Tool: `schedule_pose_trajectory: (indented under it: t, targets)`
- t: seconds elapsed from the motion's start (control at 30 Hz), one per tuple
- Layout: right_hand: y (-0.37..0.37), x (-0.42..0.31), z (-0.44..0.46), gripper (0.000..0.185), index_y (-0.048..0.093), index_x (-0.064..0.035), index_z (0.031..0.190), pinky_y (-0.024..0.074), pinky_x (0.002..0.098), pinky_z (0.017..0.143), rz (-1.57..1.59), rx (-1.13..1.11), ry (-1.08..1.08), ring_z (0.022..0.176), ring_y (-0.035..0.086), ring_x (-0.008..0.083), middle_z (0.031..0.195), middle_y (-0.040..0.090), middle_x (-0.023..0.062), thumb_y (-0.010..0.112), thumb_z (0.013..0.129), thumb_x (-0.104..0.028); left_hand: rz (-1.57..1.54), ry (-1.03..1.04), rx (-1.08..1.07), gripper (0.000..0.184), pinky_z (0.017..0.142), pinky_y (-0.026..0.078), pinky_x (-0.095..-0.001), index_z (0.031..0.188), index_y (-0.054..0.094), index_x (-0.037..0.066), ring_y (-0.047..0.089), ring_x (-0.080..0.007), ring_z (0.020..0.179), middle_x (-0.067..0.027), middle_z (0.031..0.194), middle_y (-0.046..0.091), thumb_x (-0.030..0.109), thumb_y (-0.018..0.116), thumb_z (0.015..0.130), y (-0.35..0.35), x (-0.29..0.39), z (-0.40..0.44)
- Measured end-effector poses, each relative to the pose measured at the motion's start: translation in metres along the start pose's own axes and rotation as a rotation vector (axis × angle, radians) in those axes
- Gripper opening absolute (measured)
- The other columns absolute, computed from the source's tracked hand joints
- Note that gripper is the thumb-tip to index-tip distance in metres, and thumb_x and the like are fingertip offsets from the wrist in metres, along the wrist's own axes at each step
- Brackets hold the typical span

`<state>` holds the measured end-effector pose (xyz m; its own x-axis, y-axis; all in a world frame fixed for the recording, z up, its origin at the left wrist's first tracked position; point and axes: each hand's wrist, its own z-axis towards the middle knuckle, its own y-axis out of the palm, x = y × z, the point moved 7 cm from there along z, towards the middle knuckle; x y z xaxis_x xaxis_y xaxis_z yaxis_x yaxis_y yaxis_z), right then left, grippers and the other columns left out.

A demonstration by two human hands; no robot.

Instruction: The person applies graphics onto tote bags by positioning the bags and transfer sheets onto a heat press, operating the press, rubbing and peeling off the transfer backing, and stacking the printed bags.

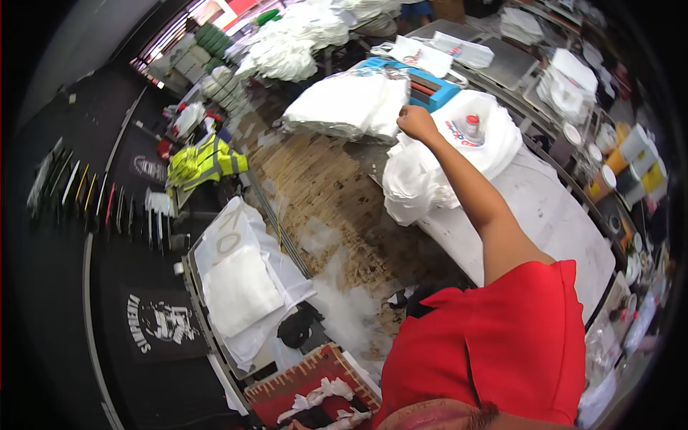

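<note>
My right hand point(416, 123) reaches far forward with its fingers closed, at the right edge of a plastic-wrapped pack of white cloth point(344, 104). Whatever its fingers grip is hidden. Right beside it, a heap of white printed bags point(494, 118) lies with part of it rolled up, and a clear bottle with a red cap point(471, 127) stands on the heap. Behind the hand is a blue tray point(448, 97) with dark and reddish bars in it. A skin-coloured sliver at the bottom edge may be my left hand point(297, 426); its fingers cannot be made out.
A pale table point(534, 215) runs along my right, with ink tubs point(600, 179) beyond it. Left stands a board with white cloth point(240, 287), near a red screen frame point(312, 383). A yellow vest point(211, 161) hangs farther back. Scraps litter the wooden floor point(315, 179).
</note>
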<state>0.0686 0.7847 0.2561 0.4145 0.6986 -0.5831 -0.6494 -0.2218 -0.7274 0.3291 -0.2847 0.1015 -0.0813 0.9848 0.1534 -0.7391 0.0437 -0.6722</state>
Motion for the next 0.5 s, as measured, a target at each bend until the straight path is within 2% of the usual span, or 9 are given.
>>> schedule_pose_trajectory:
  t: [0.03, 0.1, 0.13, 0.17, 0.2, 0.27, 0.3, 0.4, 0.5]
  targets:
    - [0.004, 0.025, -0.002, 0.030, 0.072, -0.0048, 0.096, 0.0531, 0.0494, 0.084, -0.124, -0.010, 0.083, 0.099, 0.066, 0.0401, 0.102, 0.071, 0.0214, 0.056, 0.079, -0.024, -0.017, -0.027, -0.039, 0.021, 0.075, 0.051, -0.0437, 0.077, 0.071, 0.005, 0.062, -0.0311, 0.079, -0.0127, 0.084, 0.067, 0.024, 0.081, 0.078, 0.004, -0.009, 0.002]
    - [0.061, 0.101, -0.031, 0.046, 0.064, -0.0074, 0.121, 0.0471, 0.0573, 0.093, -0.238, -0.113, 0.277, 0.113, 0.058, 0.0422, 0.124, 0.062, 0.0225, 0.058, 0.082, -0.031, -0.044, -0.099, -0.114, 0.027, 0.067, 0.051, -0.0423, 0.073, 0.067, 0.005, 0.060, -0.0306, 0.068, -0.0122, 0.076, 0.065, 0.026, 0.082, 0.079, 0.007, -0.008, -0.003]
    - [0.095, 0.134, -0.068, 0.053, 0.057, -0.0027, 0.130, 0.0423, 0.0564, 0.100, -0.102, -0.201, 0.455, 0.118, 0.054, 0.0403, 0.132, 0.056, 0.0231, 0.055, 0.086, -0.032, 0.006, -0.336, -0.242, 0.029, 0.064, 0.051, -0.0422, 0.071, 0.065, 0.004, 0.059, -0.0307, 0.065, -0.0120, 0.073, 0.064, 0.027, 0.082, 0.079, -0.047, 0.101, 0.048]
    - [0.115, 0.138, -0.100, 0.059, 0.049, 0.0066, 0.135, 0.0346, 0.0533, 0.108, -0.254, -0.270, 0.340, 0.126, 0.047, 0.0394, 0.140, 0.048, 0.0259, 0.052, 0.088, -0.029, -0.003, -0.319, -0.240, 0.029, 0.064, 0.051, -0.0422, 0.071, 0.065, 0.004, 0.059, -0.0307, 0.065, -0.0120, 0.073, 0.064, 0.027, 0.082, 0.079, -0.046, 0.108, 0.048]
    - [0.133, 0.147, -0.126, 0.055, 0.049, 0.0115, 0.131, 0.0341, 0.0497, 0.110, -0.369, 0.057, 0.226, 0.127, 0.045, 0.0396, 0.134, 0.052, 0.0270, 0.050, 0.087, -0.022, 0.010, -0.293, -0.218, 0.032, 0.062, 0.050, -0.0425, 0.069, 0.063, 0.004, 0.058, -0.0302, 0.061, -0.0117, 0.069, 0.063, 0.029, 0.080, 0.081, -0.046, 0.112, 0.051]
    - [0.131, 0.130, -0.145, 0.054, 0.049, 0.0131, 0.129, 0.0338, 0.0481, 0.110, -0.408, 0.157, 0.206, 0.126, 0.046, 0.0395, 0.133, 0.052, 0.0278, 0.049, 0.086, -0.018, 0.386, -0.038, -0.202, 0.035, 0.058, 0.047, -0.0427, 0.067, 0.062, 0.004, 0.058, -0.0277, 0.059, -0.0115, 0.067, 0.064, 0.031, 0.075, 0.085, -0.057, 0.142, 0.060]
    - [0.126, 0.116, -0.153, 0.053, 0.049, 0.0146, 0.128, 0.0336, 0.0464, 0.110, -0.454, 0.253, 0.174, 0.125, 0.047, 0.0393, 0.132, 0.052, 0.0286, 0.047, 0.084, -0.014, 0.398, -0.029, -0.204, 0.035, 0.058, 0.047, -0.0427, 0.067, 0.062, 0.004, 0.058, -0.0277, 0.059, -0.0115, 0.067, 0.064, 0.031, 0.075, 0.085, -0.063, 0.148, 0.062]
    - [0.122, 0.109, -0.145, 0.046, 0.052, 0.0125, 0.119, 0.0385, 0.0457, 0.103, -0.387, 0.279, 0.195, 0.116, 0.049, 0.0391, 0.125, 0.054, 0.0280, 0.049, 0.081, -0.011, -0.074, -0.417, -0.257, 0.032, 0.059, 0.049, -0.0408, 0.069, 0.065, 0.003, 0.059, -0.0263, 0.060, -0.0112, 0.069, 0.067, 0.028, 0.076, 0.085, -0.063, 0.137, 0.057]
    - [0.121, 0.101, -0.140, 0.037, 0.055, 0.0100, 0.110, 0.0401, 0.0471, 0.099, -0.297, 0.260, 0.211, 0.109, 0.050, 0.0391, 0.119, 0.055, 0.0271, 0.049, 0.079, -0.009, -0.064, -0.354, -0.182, 0.031, 0.060, 0.049, -0.0402, 0.069, 0.066, 0.003, 0.059, -0.0261, 0.060, -0.0111, 0.069, 0.068, 0.028, 0.077, 0.084, -0.068, 0.143, 0.059]
